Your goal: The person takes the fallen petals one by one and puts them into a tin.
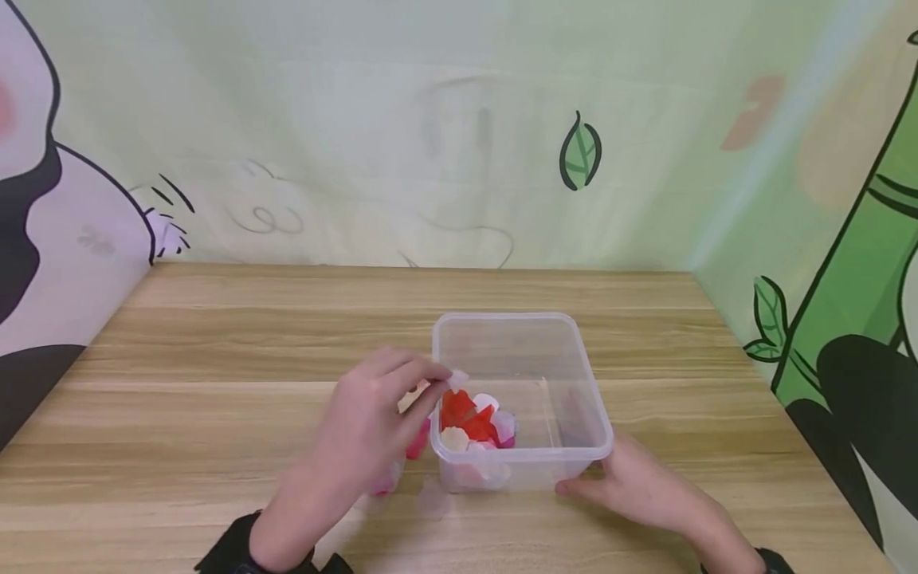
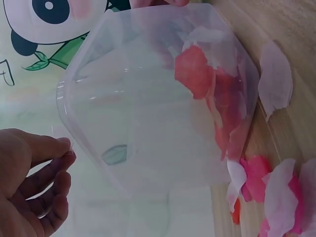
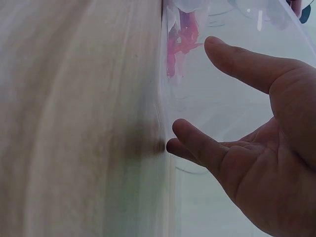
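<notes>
My left hand (image 1: 369,414) is at the left rim of a clear plastic box (image 1: 527,455). Its thumb and fingertips pinch a pale petal (image 1: 459,379); in the left wrist view only a sliver shows beside the fingertips. Inside the box, red petals (image 1: 457,409) lie among white and pink ones, gathered toward the near left. My right hand (image 1: 638,486) rests against the near right corner, thumb low at the front. In the right wrist view its fingers are fairly straight and spread, touching around the box's lower edge.
Several pink and white petals (image 2: 281,197) lie on the wooden table (image 1: 215,430) left of the box, partly behind my left hand in the head view. One pale petal (image 1: 433,500) lies in front of the box. A printed backdrop (image 1: 358,159) stands behind the table.
</notes>
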A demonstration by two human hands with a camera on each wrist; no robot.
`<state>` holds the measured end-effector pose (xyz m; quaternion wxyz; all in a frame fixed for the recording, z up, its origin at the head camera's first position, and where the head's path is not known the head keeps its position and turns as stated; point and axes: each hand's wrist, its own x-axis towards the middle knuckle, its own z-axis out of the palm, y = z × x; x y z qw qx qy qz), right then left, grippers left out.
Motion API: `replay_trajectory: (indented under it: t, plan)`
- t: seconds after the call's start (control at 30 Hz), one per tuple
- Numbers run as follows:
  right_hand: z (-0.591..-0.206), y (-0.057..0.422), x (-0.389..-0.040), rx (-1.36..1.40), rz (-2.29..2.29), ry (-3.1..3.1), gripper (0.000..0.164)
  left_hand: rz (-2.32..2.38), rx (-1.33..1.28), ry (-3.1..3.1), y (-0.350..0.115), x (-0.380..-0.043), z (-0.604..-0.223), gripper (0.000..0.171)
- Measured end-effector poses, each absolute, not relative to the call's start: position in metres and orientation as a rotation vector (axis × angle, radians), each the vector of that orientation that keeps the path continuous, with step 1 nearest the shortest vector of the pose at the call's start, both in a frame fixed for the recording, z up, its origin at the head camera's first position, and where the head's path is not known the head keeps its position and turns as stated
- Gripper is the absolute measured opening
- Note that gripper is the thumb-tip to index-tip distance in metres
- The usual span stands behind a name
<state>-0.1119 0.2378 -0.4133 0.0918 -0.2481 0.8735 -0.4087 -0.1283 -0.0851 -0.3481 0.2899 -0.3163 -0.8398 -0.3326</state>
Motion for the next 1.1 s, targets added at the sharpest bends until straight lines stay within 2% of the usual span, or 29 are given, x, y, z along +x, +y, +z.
replay_trajectory:
  t: [0.37,0.6,0.93,1.1]
  plan:
    - [-0.414,0.238,-0.111,-0.763,-1.212,2.602,0.082,-0.911,-0.923,-2.201,-0.083,-0.128,-0.352,0.024]
    - [-0.414,0.238,-0.111,-0.745,-1.221,2.595,0.085,-0.919,-0.916,-2.218,-0.084,-0.128,-0.35,0.021]
    - [-0.413,0.238,-0.111,-0.722,-1.22,2.594,0.089,-0.875,-0.772,-2.302,-0.094,-0.134,-0.35,0.014]
    - [-0.413,0.238,-0.111,-0.722,-1.219,2.591,0.088,-0.805,-0.672,-2.444,-0.103,-0.14,-0.352,0.016]
